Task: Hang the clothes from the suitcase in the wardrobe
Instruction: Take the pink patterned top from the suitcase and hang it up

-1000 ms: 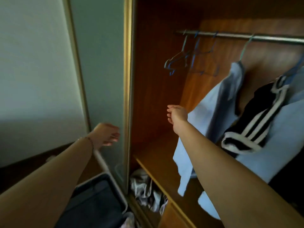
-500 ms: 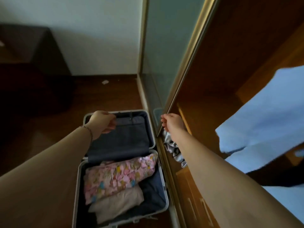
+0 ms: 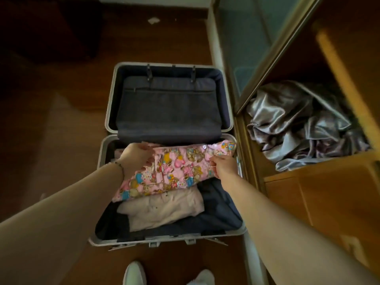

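Pink printed garment, far half of open suitcase: left hand and right hand pinching its corners; pickup step, lift clear next.

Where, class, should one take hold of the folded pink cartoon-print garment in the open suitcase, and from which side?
Take the folded pink cartoon-print garment by its far top edge, from above, one hand near each end, as the left hand and right hand do now. It lies on top of the beige folded garment, so that edge is free, and a wide grip likely lets it unfold evenly.
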Motion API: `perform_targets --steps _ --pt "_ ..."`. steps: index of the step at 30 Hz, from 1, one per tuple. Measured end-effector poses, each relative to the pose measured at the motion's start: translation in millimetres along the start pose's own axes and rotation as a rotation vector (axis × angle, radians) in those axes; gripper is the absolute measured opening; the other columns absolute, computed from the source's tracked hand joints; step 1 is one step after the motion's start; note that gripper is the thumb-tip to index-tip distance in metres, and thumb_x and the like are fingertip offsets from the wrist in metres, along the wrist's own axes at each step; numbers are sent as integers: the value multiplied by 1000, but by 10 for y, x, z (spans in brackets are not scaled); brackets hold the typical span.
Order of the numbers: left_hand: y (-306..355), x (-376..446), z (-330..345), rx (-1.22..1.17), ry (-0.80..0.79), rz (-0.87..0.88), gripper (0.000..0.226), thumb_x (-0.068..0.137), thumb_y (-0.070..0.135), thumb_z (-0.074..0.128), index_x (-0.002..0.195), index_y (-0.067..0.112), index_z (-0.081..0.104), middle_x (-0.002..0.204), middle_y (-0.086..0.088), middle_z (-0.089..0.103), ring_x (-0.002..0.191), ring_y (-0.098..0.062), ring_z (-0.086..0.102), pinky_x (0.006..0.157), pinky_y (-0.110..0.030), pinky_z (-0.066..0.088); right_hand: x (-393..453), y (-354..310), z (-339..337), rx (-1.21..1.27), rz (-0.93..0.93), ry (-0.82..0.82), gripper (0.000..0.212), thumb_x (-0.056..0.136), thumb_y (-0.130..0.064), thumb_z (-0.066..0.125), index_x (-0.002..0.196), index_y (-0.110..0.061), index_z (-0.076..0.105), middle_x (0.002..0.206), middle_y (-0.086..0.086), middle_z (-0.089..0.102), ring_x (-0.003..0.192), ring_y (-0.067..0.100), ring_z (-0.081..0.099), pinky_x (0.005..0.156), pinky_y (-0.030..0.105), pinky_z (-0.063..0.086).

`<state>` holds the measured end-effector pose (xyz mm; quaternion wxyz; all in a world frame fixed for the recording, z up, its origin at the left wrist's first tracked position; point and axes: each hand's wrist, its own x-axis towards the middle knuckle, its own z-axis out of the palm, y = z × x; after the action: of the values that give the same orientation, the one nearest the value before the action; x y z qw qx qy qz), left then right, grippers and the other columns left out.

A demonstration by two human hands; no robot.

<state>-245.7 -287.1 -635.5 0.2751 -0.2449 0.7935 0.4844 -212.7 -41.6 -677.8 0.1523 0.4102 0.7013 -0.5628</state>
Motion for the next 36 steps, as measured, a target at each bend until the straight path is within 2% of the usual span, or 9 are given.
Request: perform_targets --steps 4,8,11,14,21,25,28,32,36 --pt "-557 578 251 11 9 -24 13 93 19 56 97 9 64 85 -10 64 76 -24 59 69 -31 44 508 531 376 -20 9 -1 15 91 -17 57 82 -10 67 80 7 65 68 19 56 64 32 51" --pt "-914 1044 486 79 4 -9 10 91 16 56 88 11 64 86 -10 61 76 -22 52 62 -30 40 1000 858 642 -73 -32 9 14 89 -22 60 87 -12 69 84 6 68 79 24 64 79 40 57" --pt "-1052 1389 610 111 -4 33 17 92 13 55 99 4 67 90 -11 60 78 -22 51 66 -31 42 1295 967 743 -96 -78 26 17 92 -20 56 86 -12 69 79 2 66 72 18 59 69 32 52" --pt "-1119 1649 755 205 -15 93 17 91 17 61 106 12 65 97 -4 61 80 -17 56 69 -26 45 1575 1043 804 -135 -130 50 21 93 -19 53 76 -16 65 82 3 67 74 18 59 71 35 50" --pt "-1071 2086 1134 548 -76 308 74 81 32 73 145 24 36 139 -4 47 108 -19 56 94 -35 51 2122 1174 629 -385 -267 107 25 94 -29 49 82 -16 66 82 2 65 83 22 62 77 33 50" --pt "-1100 2301 1365 816 -101 361 103 73 46 77 152 24 15 159 0 16 144 -26 22 116 -46 26 2259 1313 512 -446 -293 114 24 89 -32 52 79 -16 68 86 5 69 85 28 65 82 43 54" --pt "-1162 2415 1424 1017 -13 397 114 69 60 73 153 25 4 160 -2 11 148 -26 8 119 -48 9 2152 1406 371 -437 -227 162 36 87 -47 53 94 -15 68 90 7 70 83 29 66 74 38 55" --pt "-1173 2415 1452 944 -55 375 118 67 56 77 153 26 2 153 -7 25 141 -28 26 116 -44 24 2042 1584 177 -157 -9 176 42 79 -41 70 105 -9 59 91 10 67 72 24 62 53 30 52" --pt "-1184 2351 1453 1073 -33 376 107 69 63 71 152 26 15 151 -5 29 140 -27 28 115 -48 25 2051 1592 143 -64 -61 250 75 76 -33 77 134 -10 35 115 7 53 94 25 55 68 42 56"
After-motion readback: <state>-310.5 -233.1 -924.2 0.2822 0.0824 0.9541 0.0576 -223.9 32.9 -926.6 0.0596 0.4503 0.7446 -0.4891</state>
